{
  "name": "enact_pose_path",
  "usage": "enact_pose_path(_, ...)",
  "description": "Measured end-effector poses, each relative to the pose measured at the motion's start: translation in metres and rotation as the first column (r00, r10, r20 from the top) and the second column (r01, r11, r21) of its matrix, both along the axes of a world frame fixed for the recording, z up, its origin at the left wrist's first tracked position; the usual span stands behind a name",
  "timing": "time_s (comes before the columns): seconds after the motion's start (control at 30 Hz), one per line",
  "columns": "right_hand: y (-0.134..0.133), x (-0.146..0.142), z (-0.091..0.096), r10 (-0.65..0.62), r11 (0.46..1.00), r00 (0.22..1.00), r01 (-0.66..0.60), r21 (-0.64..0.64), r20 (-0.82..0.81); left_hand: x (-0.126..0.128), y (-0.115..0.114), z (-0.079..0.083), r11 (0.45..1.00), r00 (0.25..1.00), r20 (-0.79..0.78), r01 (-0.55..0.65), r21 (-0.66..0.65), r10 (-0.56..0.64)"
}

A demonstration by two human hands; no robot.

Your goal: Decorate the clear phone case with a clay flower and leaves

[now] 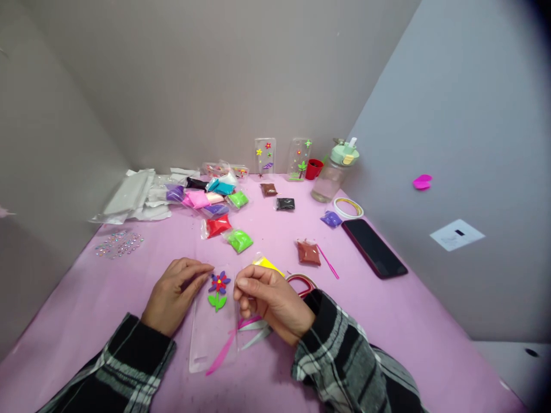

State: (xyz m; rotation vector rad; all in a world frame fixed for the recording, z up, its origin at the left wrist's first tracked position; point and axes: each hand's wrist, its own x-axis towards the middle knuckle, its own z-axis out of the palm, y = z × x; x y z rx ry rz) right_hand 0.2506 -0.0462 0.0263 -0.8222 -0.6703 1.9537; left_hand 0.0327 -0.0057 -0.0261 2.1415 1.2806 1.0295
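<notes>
A clear phone case (206, 338) lies on the table in front of me, bearing a clay flower (220, 283) with purple and red petals, a yellow centre and green leaves. My left hand (178, 292) is at the case's upper left, thumb and forefinger tips close together beside a petal; whatever is between them is too small to name. To the right of the flower, my right hand (269, 298) is closed in a pinch above the case's edge, its contents hidden. A pink plastic modelling tool (221, 355) lies across the case. Scissors (301, 281) are partly covered by my right hand.
Several clay packets, including red (217, 225), green (240, 241) and brown (309, 252), lie beyond my hands. A phone (374, 249), tape roll (348, 208) and water bottle (329, 180) stand or lie at right. Rhinestone stickers (119, 244) are at left. Decorated cases (265, 158) lean on the wall.
</notes>
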Motion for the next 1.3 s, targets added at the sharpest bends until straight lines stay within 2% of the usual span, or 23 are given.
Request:
enact_pose_path(0.47,-0.0002,-0.0002,-0.0001,0.008,1.000,1.000,-0.008,0.001,0.002,-0.0046,-0.0013,-0.0002,0.988,0.994,-0.066,0.094,0.121,-0.087)
enact_pose_path(1.1,-0.0001,0.0011,-0.0023,0.007,1.000,1.000,-0.006,0.021,0.000,-0.0007,-0.0028,0.0057,0.980,0.993,-0.107,0.066,0.189,-0.046)
enact_pose_path(1.3,0.0001,0.0012,-0.0027,0.009,1.000,1.000,-0.009,0.024,0.000,0.0002,-0.0031,0.0069,0.978,0.991,-0.118,0.088,0.189,-0.067)
